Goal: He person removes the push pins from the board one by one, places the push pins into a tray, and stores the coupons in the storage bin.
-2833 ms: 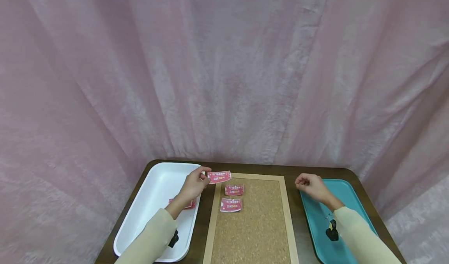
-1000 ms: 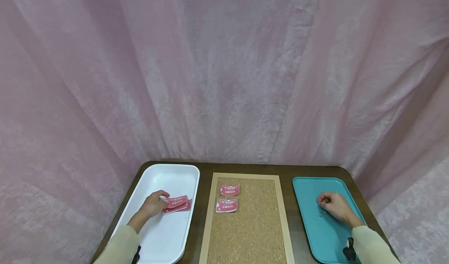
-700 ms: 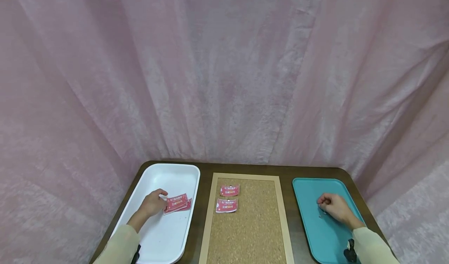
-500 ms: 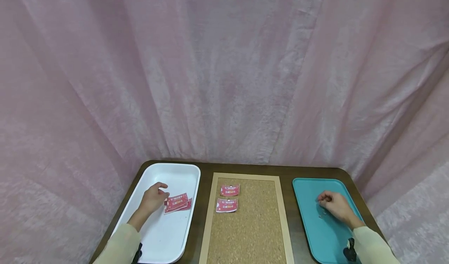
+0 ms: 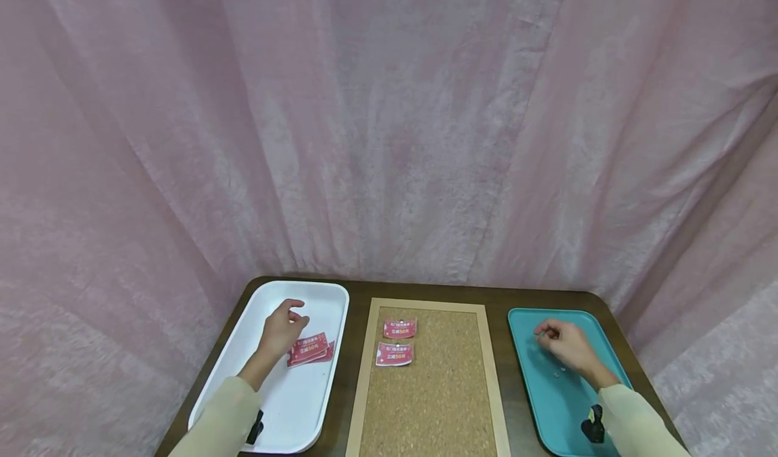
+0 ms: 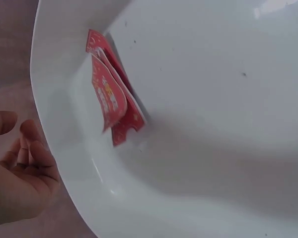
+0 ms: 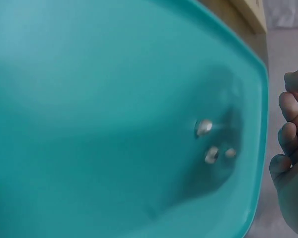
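Note:
My left hand is over the white tray, thumb and index finger apart, holding nothing. Just under it lies a small overlapping pile of red paper coupons; the left wrist view shows the pile against the tray's sloping side. Over the teal tray hovers my right hand, its fingers loosely bent and no item visible in them. Several small clear pushpins lie on that tray below the hand. Between the trays is a wood-framed corkboard with two coupons pinned one above the other at its upper left.
All of this rests on a dark brown table with rounded corners. Behind it hangs a pink velvet curtain. Black wrist devices sit at both sleeves.
A coupon held by my left hand near the board's top 2.8 s ago was brought to the pile and let go. Lately the left hand has risen off it and the right hand has shifted left.

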`<state>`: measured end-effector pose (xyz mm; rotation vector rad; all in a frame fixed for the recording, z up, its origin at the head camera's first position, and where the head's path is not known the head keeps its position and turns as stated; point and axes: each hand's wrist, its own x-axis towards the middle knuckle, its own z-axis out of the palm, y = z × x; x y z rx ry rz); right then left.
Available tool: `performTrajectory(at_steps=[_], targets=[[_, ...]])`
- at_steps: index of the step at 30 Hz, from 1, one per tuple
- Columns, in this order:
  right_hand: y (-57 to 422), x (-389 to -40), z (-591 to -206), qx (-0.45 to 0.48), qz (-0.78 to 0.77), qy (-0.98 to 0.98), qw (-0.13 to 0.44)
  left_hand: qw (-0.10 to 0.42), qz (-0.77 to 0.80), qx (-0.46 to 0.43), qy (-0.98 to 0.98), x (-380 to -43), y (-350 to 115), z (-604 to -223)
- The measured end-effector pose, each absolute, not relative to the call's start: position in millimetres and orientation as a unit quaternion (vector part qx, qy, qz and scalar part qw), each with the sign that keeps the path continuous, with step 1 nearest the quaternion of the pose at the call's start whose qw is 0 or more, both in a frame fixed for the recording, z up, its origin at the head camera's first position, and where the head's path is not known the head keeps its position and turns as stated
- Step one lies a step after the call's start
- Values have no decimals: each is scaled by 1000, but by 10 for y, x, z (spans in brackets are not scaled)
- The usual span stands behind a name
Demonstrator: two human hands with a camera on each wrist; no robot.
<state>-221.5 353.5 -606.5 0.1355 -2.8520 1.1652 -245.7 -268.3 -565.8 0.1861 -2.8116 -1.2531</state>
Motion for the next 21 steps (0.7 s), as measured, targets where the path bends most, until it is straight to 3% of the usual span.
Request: performTrajectory(at_steps=[21], targets=[[3012,-2290,-5928,79,416,-906,14,46,-453,-9,-891,-2509,-2012,-5448]])
